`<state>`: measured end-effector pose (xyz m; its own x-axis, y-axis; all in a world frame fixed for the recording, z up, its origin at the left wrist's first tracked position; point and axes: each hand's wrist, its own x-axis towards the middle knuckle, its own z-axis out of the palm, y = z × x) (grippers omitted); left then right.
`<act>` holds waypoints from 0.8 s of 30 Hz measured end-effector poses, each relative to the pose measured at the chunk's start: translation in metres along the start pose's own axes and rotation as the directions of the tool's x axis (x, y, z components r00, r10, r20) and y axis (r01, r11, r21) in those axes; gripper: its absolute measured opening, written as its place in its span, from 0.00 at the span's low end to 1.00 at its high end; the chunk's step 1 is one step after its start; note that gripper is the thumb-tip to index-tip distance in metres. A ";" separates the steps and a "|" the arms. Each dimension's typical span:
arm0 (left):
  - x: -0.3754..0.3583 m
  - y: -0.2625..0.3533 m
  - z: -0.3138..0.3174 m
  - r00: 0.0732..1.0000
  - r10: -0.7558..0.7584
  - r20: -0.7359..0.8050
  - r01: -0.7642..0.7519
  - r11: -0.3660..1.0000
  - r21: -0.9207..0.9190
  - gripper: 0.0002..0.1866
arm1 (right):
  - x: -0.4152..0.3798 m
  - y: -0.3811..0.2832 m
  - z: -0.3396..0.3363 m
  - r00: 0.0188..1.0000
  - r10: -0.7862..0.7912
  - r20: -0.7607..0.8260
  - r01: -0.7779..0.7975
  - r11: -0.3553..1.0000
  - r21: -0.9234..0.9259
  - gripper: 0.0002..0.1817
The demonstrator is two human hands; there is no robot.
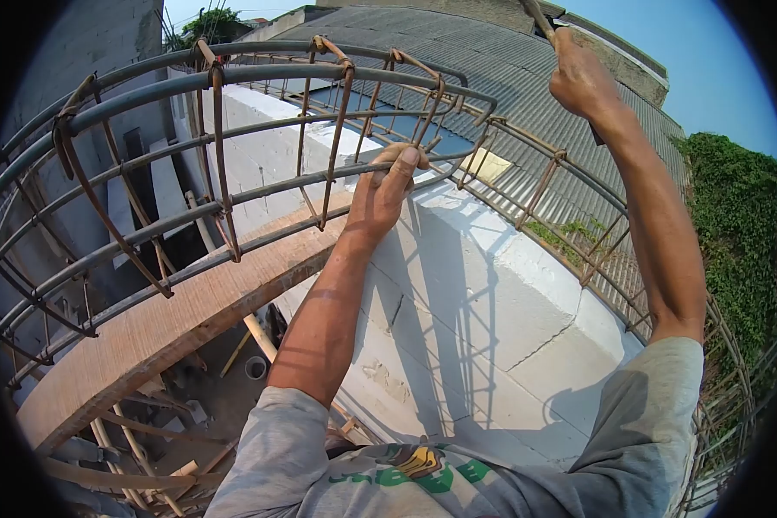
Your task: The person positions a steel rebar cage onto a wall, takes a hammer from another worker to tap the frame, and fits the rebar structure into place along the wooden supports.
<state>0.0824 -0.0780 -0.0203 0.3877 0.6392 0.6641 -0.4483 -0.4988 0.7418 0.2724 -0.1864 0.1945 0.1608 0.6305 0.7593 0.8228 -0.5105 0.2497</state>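
A long rebar cage (190, 147) of grey bars and rusty stirrups lies over a white block wall (483, 302). My left hand (384, 194) is closed around one of the cage's lower long bars near the wall top. My right hand (581, 79) is raised high at the upper right, gripping a thin rusty rod-like tool (537, 15) whose far end runs out of the top of the view and whose dark lower end pokes out below the wrist.
A wooden plank (173, 319) runs under the cage on the left. Far below lie bamboo poles and scrap wood (147, 449). A corrugated grey roof (492, 78) lies beyond the wall, and green foliage (738, 233) fills the right side.
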 end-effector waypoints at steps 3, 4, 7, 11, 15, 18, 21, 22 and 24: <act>0.000 -0.002 0.002 0.999 -0.021 -0.024 0.021 1.000 0.001 0.28 | -0.025 -0.027 -0.019 0.880 -0.244 0.407 0.343 0.920 -0.190 0.18; -0.001 -0.003 0.000 1.000 0.008 0.001 -0.008 0.999 -0.035 0.27 | -0.031 -0.019 -0.014 0.931 -0.236 0.279 0.276 0.955 -0.112 0.16; -0.003 0.001 -0.001 1.000 -0.005 0.011 0.005 1.000 -0.014 0.25 | -0.021 0.004 -0.025 0.990 -0.113 -0.082 0.123 0.985 0.124 0.10; 0.002 -0.004 -0.004 1.000 -0.010 0.020 0.010 1.000 -0.019 0.26 | -0.041 -0.014 -0.142 0.802 0.584 0.126 -0.563 0.668 0.487 0.24; 0.001 0.002 -0.001 1.000 0.014 -0.007 -0.014 0.999 -0.036 0.26 | -0.030 0.057 -0.093 0.858 0.432 -0.280 0.004 0.537 0.843 0.17; 0.003 -0.007 -0.001 0.999 0.034 0.008 -0.033 0.997 -0.074 0.25 | -0.017 0.084 -0.101 0.871 0.430 -0.237 -0.057 0.569 0.820 0.17; 0.001 -0.002 -0.001 1.000 0.013 0.006 -0.012 0.997 -0.071 0.25 | 0.012 0.061 -0.093 0.848 0.455 -0.273 -0.013 0.532 0.846 0.15; 0.000 -0.001 -0.001 1.000 0.003 0.007 -0.002 0.997 -0.075 0.24 | 0.019 0.050 -0.090 0.840 0.462 -0.285 0.001 0.524 0.852 0.14; 0.000 0.000 -0.002 1.000 -0.009 0.008 0.010 0.996 -0.084 0.24 | 0.011 0.026 -0.064 0.902 0.411 -0.133 -0.126 0.544 0.830 0.13</act>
<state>0.0809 -0.0762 -0.0205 0.3983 0.6389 0.6582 -0.5109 -0.4414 0.7377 0.2608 -0.2299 0.2479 0.4112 0.2809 0.8672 0.8795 0.1281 -0.4584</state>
